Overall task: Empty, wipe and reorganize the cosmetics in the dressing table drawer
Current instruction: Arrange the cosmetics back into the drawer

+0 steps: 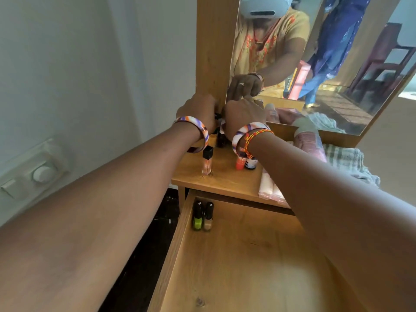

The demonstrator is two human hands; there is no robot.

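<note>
Reaching over the wooden bench [227, 183], your left hand [198, 111] and right hand [244, 115] meet by the mirror [337, 64]; whether the fingers grip anything, I cannot tell. The drawer [247, 255] stands open.

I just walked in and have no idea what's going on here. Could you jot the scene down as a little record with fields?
Setting: wooden dressing table with a mirror
Drawer: pulled open, two nail polish bottles standing in its back left corner
Tabletop: clear perfume bottle, orange bottle, small dark bottle, pink packet, checked cloth
Left hand: at the tabletop's back, near a dark item; grip hidden
Right hand: beside the left; fingers hidden
</note>
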